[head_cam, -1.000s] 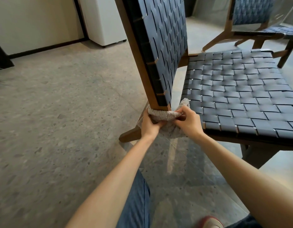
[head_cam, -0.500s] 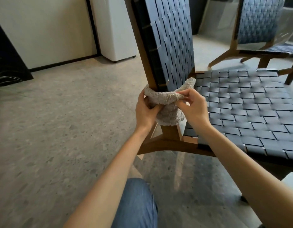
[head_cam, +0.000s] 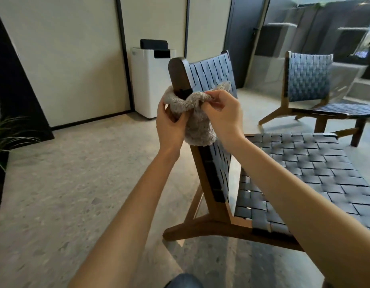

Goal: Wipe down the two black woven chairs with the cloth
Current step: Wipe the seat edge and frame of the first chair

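Standing close by is the near chair (head_cam: 317, 161), with the far chair (head_cam: 308, 84) well behind it. The fuzzy gray cloth (head_cam: 197, 125) is wrapped round the near chair's wooden back post, near the top. The left hand (head_cam: 169, 125) grips it on one side, and the right hand (head_cam: 225, 115) pinches it on the other.

cloth (head_cam: 197, 121) hides part of near chair (head_cam: 304, 173) post | seat cut by right edge | weave blurred

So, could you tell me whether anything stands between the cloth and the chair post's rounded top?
Nothing visible: the fluffy grey cloth, gripped by left hand and right hand, wraps the dark wooden post; its bare top shows above.
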`<state>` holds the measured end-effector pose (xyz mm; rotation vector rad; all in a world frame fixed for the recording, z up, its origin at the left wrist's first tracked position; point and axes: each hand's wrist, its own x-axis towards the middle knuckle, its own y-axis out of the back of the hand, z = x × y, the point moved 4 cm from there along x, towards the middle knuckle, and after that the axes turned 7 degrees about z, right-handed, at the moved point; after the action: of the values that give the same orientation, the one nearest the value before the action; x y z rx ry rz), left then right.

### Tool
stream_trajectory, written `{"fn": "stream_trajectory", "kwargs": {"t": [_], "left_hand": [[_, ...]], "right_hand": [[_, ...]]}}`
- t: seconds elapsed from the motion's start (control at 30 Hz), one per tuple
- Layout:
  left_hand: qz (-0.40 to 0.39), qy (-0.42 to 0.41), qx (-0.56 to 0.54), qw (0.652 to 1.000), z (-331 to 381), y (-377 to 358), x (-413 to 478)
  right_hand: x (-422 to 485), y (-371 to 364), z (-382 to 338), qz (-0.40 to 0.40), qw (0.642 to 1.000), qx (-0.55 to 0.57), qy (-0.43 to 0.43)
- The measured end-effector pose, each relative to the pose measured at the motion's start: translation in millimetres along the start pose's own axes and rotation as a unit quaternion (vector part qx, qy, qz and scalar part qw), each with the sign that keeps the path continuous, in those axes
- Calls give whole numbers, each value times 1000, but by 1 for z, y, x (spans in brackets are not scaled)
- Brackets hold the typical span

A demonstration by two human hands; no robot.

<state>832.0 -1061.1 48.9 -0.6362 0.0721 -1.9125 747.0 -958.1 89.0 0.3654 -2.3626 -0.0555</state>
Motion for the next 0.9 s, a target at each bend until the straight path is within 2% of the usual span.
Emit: {"fn": "stream_trajectory", "kwargs": {"t": [0.17,0.3,0.57,0.73,0.9], "left_hand": [[21,-24,18,999,43,-6,36],[36,-77,59,995,48,-3,34],[79,-32,67,994,-17,11,-5],[38,-24,117,992,-68,20,-48],[-11,30,135,990,-122,26,-97]], "right_hand": [[37,-17,-37,8,1000,-2,6],[32,-22,-34,-1,1000,-6,30],[-12,0,6,18,995,-28,95],[-64,20,59,-15,997,-50,56],[-110,38,103,-38,995,-91,33]]}}
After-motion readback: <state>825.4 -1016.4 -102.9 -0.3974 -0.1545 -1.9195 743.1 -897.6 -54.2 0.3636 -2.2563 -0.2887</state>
